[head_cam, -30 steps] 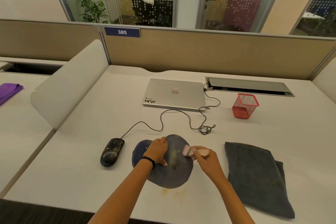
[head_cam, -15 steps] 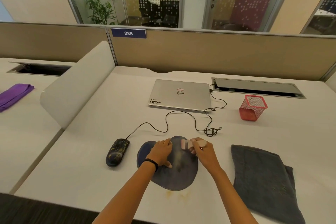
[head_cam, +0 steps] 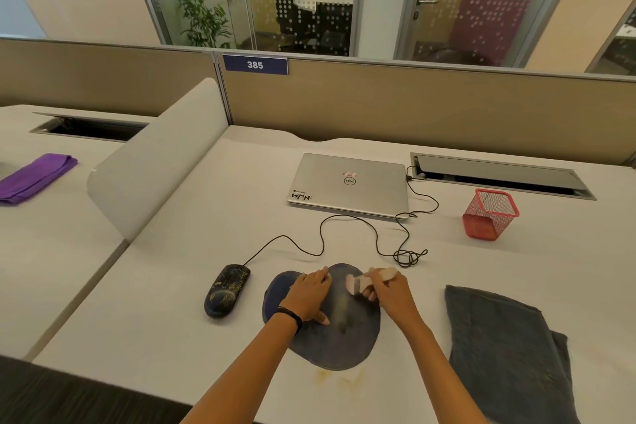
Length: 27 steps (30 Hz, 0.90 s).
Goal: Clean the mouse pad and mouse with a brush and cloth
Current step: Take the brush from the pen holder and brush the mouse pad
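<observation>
A dark blue rounded mouse pad [head_cam: 339, 342] lies near the desk's front edge, with a pale dusty streak down its middle. My left hand [head_cam: 309, 294] presses flat on the pad's left part. My right hand [head_cam: 390, 289] grips a small pink brush [head_cam: 358, 280], whose bristles touch the pad's far right part. A black wired mouse [head_cam: 227, 289] with gold speckles sits to the left of the pad. A folded grey cloth [head_cam: 506, 351] lies on the desk to the right of the pad.
A closed silver laptop [head_cam: 347, 184] sits behind the pad, the mouse cable [head_cam: 344, 227] looping to it. A red mesh pen holder [head_cam: 490, 213] stands at the right. A white divider [head_cam: 155, 162] bounds the desk's left side. Yellowish stains [head_cam: 339, 379] mark the desk's front.
My right hand has drawn the brush away from me across the pad towards its far edge. My left hand stays on the pad. The view has shifted.
</observation>
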### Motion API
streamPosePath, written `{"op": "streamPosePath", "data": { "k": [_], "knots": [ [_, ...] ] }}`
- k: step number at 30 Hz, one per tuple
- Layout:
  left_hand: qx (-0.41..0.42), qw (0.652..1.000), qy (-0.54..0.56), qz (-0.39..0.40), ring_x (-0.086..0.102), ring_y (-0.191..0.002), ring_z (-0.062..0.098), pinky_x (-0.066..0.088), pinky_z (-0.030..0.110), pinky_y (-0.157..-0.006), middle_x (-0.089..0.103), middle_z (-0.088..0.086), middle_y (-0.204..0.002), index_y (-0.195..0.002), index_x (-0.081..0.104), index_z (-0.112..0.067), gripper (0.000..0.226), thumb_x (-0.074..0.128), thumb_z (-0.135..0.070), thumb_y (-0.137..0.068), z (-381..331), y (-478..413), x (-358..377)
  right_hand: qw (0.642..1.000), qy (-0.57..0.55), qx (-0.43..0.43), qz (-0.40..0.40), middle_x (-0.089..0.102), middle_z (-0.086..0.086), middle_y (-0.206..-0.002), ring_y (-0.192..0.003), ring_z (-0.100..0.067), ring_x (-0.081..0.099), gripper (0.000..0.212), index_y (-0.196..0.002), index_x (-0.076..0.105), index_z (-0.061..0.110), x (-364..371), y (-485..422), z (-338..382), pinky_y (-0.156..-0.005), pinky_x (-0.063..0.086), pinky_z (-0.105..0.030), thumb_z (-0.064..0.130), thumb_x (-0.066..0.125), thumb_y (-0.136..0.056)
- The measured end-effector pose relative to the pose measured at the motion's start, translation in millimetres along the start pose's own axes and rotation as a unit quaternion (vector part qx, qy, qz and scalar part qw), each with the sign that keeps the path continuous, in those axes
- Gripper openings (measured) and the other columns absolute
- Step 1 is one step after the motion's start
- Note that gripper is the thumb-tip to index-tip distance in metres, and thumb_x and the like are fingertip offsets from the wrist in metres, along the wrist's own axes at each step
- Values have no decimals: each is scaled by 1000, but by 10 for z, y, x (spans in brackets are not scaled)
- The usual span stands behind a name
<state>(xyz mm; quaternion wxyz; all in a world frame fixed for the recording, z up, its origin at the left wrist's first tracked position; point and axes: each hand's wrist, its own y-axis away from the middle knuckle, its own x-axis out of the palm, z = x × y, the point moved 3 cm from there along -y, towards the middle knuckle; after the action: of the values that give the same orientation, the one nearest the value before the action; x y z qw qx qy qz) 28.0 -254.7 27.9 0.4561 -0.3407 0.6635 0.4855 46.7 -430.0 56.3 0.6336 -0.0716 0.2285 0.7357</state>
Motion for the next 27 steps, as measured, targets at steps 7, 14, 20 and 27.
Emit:
{"op": "streamPosePath", "data": {
  "k": [7,14,20,27],
  "knots": [
    [-2,1000,12,3,22,-142,30,17,40,-118,13,11,-157,-147,17,-8,89,67,-41,-81,6,0,-12,999,13,-17,35,63,-1,-60,-54,-8,58,32,-86,68,7,-96,-43,80,-50,43,-7,27,46,-96],
    [-5,1000,17,-1,24,-140,29,20,40,-117,16,11,-156,-146,20,-8,88,69,-40,-79,3,15,-31,986,1,-2,165,66,-4,-58,-50,-11,58,33,-76,68,13,90,117,3,-45,40,-16,28,46,-96],
    [-10,1000,22,9,20,-142,29,15,41,-117,12,10,-157,-147,18,-10,88,68,-39,-80,-5,14,-55,999,-16,9,41,64,-1,-63,-54,-10,56,27,-92,65,13,8,-42,13,-46,42,-11,28,43,-97],
    [-9,1000,14,1,30,-137,28,24,38,-116,21,10,-154,-145,23,-10,84,69,-38,-80,-11,0,-57,971,32,-7,236,66,-2,-62,-51,-8,57,38,-92,69,2,33,211,70,-47,41,-14,31,45,-96]
  ]
}}
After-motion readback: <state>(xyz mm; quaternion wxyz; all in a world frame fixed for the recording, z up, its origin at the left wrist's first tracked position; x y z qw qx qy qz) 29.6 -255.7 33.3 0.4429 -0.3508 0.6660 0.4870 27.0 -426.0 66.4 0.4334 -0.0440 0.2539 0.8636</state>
